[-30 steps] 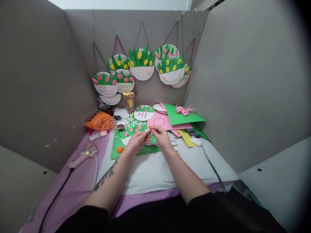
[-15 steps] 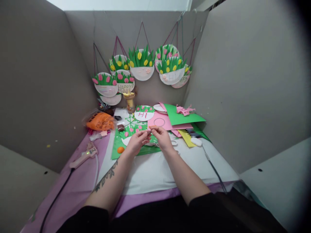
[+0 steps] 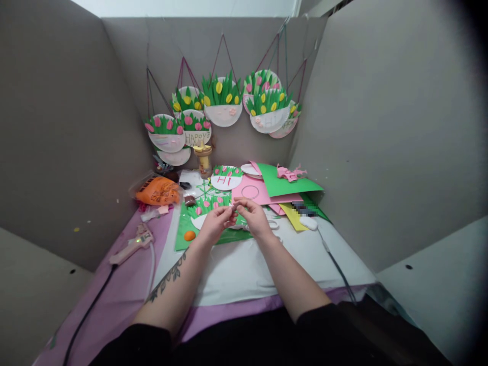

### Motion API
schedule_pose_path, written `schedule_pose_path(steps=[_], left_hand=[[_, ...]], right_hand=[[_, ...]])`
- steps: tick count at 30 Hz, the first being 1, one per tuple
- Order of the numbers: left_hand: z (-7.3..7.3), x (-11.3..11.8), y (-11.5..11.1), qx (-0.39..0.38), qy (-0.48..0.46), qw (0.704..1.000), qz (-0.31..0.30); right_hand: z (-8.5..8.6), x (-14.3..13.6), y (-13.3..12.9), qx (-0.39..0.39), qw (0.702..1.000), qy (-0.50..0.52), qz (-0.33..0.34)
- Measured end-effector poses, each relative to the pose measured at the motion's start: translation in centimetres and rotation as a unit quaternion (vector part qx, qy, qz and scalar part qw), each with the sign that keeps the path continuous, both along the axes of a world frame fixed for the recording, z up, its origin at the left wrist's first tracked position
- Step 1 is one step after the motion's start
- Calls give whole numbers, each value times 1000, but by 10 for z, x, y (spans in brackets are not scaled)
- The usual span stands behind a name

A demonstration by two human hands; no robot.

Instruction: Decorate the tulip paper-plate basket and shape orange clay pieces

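Observation:
My left hand (image 3: pixel 217 223) and my right hand (image 3: pixel 254 217) meet over the middle of the table, thumbs and fingers pinched together. Something small and pinkish sits between the fingertips, mostly hidden by them, and I cannot make out what it is. Beneath my hands lies a paper plate craft (image 3: pixel 197 222) with green paper grass and pink tulips, resting on a green sheet (image 3: pixel 183 223). Partly covered by my right hand is a pair of scissors (image 3: pixel 273 224) with pale handles. A small orange round thing (image 3: pixel 189 235) lies near my left wrist.
At the left are a pink glue gun (image 3: pixel 132 246) with its cord and an orange bag (image 3: pixel 158 191). Pink card (image 3: pixel 272 194), green card (image 3: pixel 292 184) and a white corded device (image 3: pixel 308 222) lie right. Behind stand a jar (image 3: pixel 205 165) and a "Hi" plate (image 3: pixel 226 182); plate crafts (image 3: pixel 223 116) hang above.
My fingers have shifted slightly around the small thing, and the right fingertips are more bent over it. Both forearms stay in nearly the same place.

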State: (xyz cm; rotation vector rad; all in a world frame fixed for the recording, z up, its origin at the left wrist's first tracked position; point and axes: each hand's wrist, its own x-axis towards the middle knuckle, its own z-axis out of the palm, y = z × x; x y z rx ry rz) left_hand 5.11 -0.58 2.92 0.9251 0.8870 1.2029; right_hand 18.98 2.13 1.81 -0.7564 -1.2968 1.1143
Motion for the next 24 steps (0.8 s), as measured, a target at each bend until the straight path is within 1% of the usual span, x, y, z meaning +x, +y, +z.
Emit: schedule_pose_path(steps=[5,11,14,19,24], left_hand=[[0,0,-1,-4,-9,1000,-9],[-3,-1,1,8,-2,1000,-19],[-2,-1,0,20,8,1000,-20],[0,-1,-1,23,8,1000,-19],[-3,0,0,25,-3,999,-25]], right_hand=[[3,-2,-3,-8,999,8,40],[4,-2,-4,-22,999,14,21],[4,-2,-4,-23,999,8,32],[5,-1,-5,3,999,-17,35],[3,-3,-6,-13,998,-15,51]])
